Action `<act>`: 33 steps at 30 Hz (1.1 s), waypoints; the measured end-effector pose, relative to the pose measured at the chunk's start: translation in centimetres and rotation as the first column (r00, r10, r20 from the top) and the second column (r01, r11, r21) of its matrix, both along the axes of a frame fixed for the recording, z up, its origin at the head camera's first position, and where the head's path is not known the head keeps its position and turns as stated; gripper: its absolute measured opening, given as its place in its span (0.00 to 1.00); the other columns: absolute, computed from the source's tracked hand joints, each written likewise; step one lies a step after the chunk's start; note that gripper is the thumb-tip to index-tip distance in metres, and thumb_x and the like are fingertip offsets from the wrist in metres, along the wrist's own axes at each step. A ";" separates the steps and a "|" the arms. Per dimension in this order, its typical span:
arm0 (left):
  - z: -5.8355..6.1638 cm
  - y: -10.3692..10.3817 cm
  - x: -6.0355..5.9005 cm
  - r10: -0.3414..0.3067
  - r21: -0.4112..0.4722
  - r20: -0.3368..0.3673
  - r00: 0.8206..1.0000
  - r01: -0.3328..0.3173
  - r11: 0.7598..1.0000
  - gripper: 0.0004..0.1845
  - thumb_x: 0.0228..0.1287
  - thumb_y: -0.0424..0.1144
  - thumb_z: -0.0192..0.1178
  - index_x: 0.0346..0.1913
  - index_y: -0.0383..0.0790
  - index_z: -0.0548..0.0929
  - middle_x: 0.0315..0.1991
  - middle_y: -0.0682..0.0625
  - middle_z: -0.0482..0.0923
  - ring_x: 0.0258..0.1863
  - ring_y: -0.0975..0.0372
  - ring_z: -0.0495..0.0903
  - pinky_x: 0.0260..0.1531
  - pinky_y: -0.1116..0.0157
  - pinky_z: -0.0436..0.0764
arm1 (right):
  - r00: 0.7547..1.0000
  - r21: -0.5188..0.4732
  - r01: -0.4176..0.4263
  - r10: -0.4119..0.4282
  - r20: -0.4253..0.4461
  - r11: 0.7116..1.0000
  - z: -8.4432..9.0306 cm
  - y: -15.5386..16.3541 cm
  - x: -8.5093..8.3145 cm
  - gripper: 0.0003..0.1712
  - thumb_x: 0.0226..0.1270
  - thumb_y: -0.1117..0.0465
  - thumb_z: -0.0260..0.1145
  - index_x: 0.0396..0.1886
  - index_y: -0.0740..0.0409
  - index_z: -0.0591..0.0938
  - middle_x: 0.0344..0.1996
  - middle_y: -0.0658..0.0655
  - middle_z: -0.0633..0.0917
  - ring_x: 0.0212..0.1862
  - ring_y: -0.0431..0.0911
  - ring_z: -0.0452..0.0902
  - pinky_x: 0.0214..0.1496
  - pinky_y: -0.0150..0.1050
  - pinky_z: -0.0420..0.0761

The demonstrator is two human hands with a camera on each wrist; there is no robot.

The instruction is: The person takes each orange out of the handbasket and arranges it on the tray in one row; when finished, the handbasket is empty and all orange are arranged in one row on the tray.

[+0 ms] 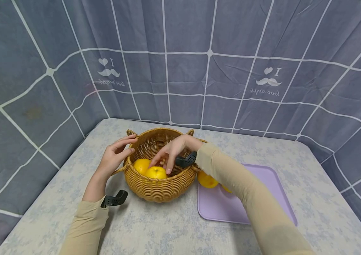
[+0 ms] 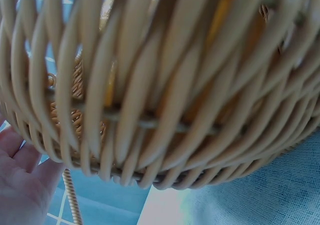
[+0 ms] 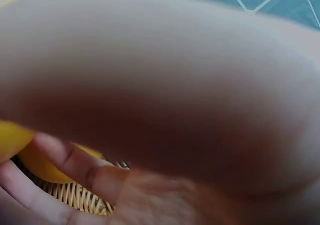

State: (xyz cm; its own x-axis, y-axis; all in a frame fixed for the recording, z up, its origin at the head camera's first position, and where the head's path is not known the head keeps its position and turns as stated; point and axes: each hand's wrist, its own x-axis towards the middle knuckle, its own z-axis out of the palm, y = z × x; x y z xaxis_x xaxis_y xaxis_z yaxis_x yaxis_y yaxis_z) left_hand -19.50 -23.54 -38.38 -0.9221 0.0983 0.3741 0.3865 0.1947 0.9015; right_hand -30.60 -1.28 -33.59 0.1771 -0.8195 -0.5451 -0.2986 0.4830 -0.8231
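A round wicker basket (image 1: 159,189) with two ear-like points stands on the table, and yellow-skinned oranges lie inside it. My right hand (image 1: 175,150) reaches down into the basket; its thumb and fingers hold the front orange (image 1: 156,173) from both sides. Left of that one, a second orange (image 1: 141,165) lies against the basket wall. In the right wrist view, fingers (image 3: 75,165) reach between oranges, while a blurred part of the hand covers much of the picture. My left hand (image 1: 115,156) touches the basket's left side near the rim, fingers fairly straight.
Right of the basket lies a lilac tray (image 1: 270,180), partly under my right forearm. An orange (image 1: 207,180) sits on its near-left part, and another orange (image 1: 226,188) is mostly hidden by the sleeve. A grey checked curtain (image 1: 187,71) hangs behind the patterned table (image 1: 155,226).
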 end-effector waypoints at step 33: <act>0.0 0.0 -0.1 0.013 -0.012 0.014 1.000 -0.013 1.000 0.19 0.65 0.34 0.58 0.56 0.27 0.76 0.65 0.42 0.66 0.70 0.56 0.54 0.70 0.62 0.55 | 0.996 -0.143 -0.056 0.065 0.055 0.988 -0.3 0.0 -0.7 0.53 0.51 0.60 0.74 0.72 0.65 0.55 0.70 0.56 0.58 0.67 0.42 0.57 0.67 0.47 0.65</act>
